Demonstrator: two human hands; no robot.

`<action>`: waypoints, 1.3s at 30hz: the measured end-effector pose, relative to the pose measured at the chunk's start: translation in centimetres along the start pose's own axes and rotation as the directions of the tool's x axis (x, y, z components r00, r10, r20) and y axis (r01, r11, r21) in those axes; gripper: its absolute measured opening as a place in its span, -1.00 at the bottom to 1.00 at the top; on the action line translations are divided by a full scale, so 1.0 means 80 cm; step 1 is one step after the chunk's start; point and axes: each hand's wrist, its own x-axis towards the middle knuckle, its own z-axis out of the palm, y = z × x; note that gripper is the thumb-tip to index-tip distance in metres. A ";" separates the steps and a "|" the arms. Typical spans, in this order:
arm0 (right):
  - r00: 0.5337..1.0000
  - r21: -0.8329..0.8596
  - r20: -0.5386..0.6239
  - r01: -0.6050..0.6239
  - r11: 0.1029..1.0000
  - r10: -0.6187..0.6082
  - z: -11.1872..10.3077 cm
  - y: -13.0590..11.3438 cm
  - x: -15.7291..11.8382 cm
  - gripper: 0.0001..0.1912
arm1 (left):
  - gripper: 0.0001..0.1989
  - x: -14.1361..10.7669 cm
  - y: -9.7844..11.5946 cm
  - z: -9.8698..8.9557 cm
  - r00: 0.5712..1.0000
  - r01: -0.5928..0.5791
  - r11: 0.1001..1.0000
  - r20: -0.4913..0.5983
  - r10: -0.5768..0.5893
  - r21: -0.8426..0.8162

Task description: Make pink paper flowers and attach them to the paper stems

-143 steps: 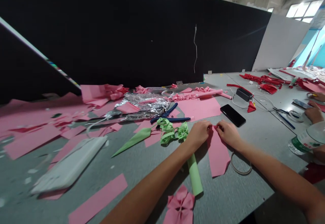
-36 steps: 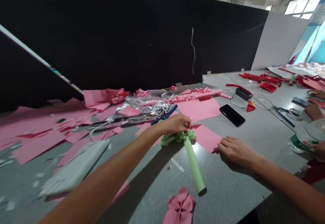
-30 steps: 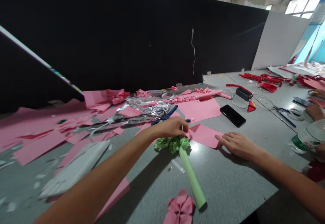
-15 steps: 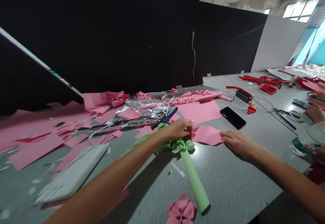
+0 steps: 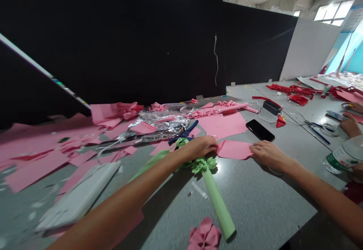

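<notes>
One pink paper piece (image 5: pixel 234 150), ends pinched between fingers of left hand (image 5: pixel 204 146) and right hand (image 5: pixel 269 155), worktop (image 5: pixel 255 201) beneath; apparently being straightened, calling for even tension.

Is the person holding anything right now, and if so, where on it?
Yes, a pink paper piece: the left hand has its left end, and the right hand has its right end.
</notes>
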 end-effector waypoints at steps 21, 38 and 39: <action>0.948 0.177 -0.105 -0.278 0.944 0.299 0.020 0.002 0.015 -0.78 | -0.78 0.011 0.008 0.013 1.000 -0.011 0.994 0.020 0.009 0.106; 0.907 0.213 -0.133 -0.368 0.905 0.400 0.033 -0.005 0.005 -0.76 | -0.67 0.065 0.008 0.021 0.897 0.413 0.911 0.168 -0.408 0.007; 0.908 0.213 -0.133 -0.366 0.906 0.398 0.033 -0.004 0.005 -0.76 | -0.67 0.066 0.008 0.022 0.895 0.423 0.906 0.164 -0.416 -0.010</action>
